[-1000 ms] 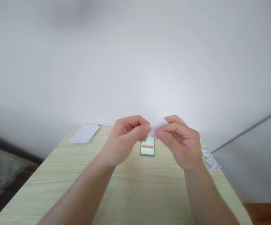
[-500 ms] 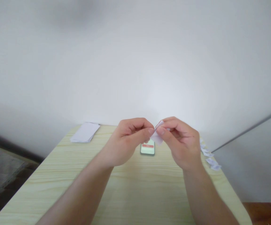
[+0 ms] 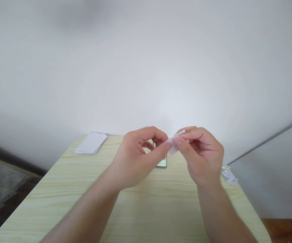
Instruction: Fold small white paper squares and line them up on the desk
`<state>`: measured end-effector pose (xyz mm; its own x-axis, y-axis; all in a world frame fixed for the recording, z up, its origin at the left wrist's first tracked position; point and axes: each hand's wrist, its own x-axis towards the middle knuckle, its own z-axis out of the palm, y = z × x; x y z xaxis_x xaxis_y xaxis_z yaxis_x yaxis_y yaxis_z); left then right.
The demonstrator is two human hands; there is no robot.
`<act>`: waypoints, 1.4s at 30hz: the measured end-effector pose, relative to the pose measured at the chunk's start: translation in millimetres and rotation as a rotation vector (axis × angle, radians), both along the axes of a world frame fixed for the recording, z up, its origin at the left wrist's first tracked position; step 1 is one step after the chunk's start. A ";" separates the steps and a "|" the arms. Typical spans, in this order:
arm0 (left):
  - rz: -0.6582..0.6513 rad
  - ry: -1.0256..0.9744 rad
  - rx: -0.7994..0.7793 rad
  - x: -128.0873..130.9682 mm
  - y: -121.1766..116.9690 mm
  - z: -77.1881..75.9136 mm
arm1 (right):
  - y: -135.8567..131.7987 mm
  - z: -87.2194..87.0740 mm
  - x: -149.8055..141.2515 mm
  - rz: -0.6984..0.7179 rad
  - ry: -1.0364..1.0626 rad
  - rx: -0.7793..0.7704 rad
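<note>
White wall (image 3: 146,67), wood-grain table (image 3: 158,209), pinched paper (image 3: 173,149)

The place seemed to be a room of a home, though this could not be said with full certainty. Beyond the fingers (image 3: 193,135) rose a plain, smooth white wall (image 3: 136,67), and below them stood a pale yellowish, wood-grained table (image 3: 151,209). Far to the left of the fingers lay what looked like a grey textile rug (image 3: 1,185); to their lower right showed a reddish-brown, wood-like floor (image 3: 285,229).
</note>
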<state>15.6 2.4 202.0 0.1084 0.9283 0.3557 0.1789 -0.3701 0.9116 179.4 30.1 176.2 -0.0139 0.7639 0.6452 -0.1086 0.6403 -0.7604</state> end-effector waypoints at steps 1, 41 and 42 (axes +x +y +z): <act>0.007 -0.005 0.004 0.4 -0.1 -0.1 | 0.3 0.1 0.5 0.002 0.003 -0.005; 0.097 0.098 0.101 -2.0 -4.5 -1.8 | 2.2 5.4 16.1 0.059 -0.099 -0.128; 0.100 0.089 0.096 -1.8 -4.7 -1.8 | 1.7 5.4 15.3 0.054 -0.092 -0.126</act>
<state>13.7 -2.4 200.2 0.0521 0.8983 0.4363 0.2973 -0.4310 0.8519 194.8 31.8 181.6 -0.1116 0.8354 0.5382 -0.0667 0.5340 -0.8428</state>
